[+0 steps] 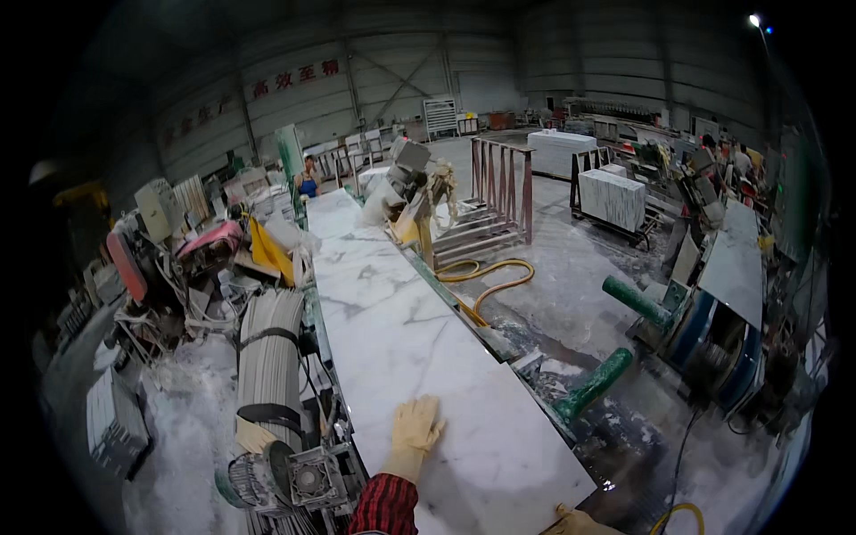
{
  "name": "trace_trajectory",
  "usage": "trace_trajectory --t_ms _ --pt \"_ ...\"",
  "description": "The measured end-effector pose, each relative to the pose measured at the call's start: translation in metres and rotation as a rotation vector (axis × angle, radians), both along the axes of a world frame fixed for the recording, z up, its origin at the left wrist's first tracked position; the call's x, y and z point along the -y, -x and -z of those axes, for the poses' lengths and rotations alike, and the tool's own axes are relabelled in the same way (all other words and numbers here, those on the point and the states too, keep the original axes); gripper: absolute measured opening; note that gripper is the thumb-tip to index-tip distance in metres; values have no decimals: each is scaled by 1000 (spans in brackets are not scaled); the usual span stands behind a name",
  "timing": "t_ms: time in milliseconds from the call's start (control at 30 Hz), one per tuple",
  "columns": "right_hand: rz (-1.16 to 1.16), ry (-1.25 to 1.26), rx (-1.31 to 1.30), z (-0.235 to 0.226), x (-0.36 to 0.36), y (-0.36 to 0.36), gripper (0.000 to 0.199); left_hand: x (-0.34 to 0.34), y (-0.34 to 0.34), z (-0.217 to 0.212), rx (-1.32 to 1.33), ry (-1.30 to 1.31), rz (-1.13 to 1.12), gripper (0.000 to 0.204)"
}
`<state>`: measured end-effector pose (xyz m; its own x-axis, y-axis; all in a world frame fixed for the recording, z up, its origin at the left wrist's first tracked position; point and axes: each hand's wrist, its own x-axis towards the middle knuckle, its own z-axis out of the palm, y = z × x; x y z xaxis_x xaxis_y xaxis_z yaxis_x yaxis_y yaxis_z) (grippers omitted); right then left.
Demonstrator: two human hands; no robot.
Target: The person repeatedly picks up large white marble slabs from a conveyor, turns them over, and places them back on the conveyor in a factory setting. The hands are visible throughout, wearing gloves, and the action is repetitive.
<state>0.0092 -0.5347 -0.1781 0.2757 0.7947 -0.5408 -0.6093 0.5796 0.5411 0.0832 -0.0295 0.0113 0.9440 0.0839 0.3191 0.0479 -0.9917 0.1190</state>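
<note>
A long white marble slab [392, 330] with grey veins runs away from me along a machine bed. My left hand [415, 434], in a cream glove below a red and black striped sleeve, lies flat on its near part with the fingers stretched forward. At the lower edge of the view, my right hand [578, 522], also gloved, is closed at the slab's near right end. Its lower part is cut off by the picture's edge. A cream glove [255, 435] lies beside a motor [308, 477] to the left of the slab.
A green padded post [593, 385] juts out right of the slab. Beyond it, a yellow hose [486, 285] loops on the floor near a metal rack [504, 192]. Another conveyor [736, 259] stands at the right. A person [308, 180] is by the slab's far end.
</note>
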Motion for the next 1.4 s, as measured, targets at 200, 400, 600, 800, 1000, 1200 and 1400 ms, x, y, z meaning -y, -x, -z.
trace_trajectory --t_ms 200,400,600,800,1000,1200,1400 --pt "-321 775 664 -68 -27 15 56 14 -30 -59 -422 256 -225 63" --pt "-399 850 806 -85 -43 9 56 -18 -60 0 -552 373 -271 78" --pt "-537 1059 1156 -105 -30 -14 56 -5 -59 -34 -717 377 -243 79" --pt "-489 1299 1469 -135 -1 -60 56 19 -16 -126 -492 314 -178 66" --pt "-312 1422 1553 -132 60 -115 56 132 -8 -252 -392 535 -172 57" --pt "-24 1632 1529 -84 179 -159 56 262 -38 -278 -177 654 -171 49" --pt "33 2071 1278 -127 367 -221 52 349 -84 -190 -188 1026 -88 46"
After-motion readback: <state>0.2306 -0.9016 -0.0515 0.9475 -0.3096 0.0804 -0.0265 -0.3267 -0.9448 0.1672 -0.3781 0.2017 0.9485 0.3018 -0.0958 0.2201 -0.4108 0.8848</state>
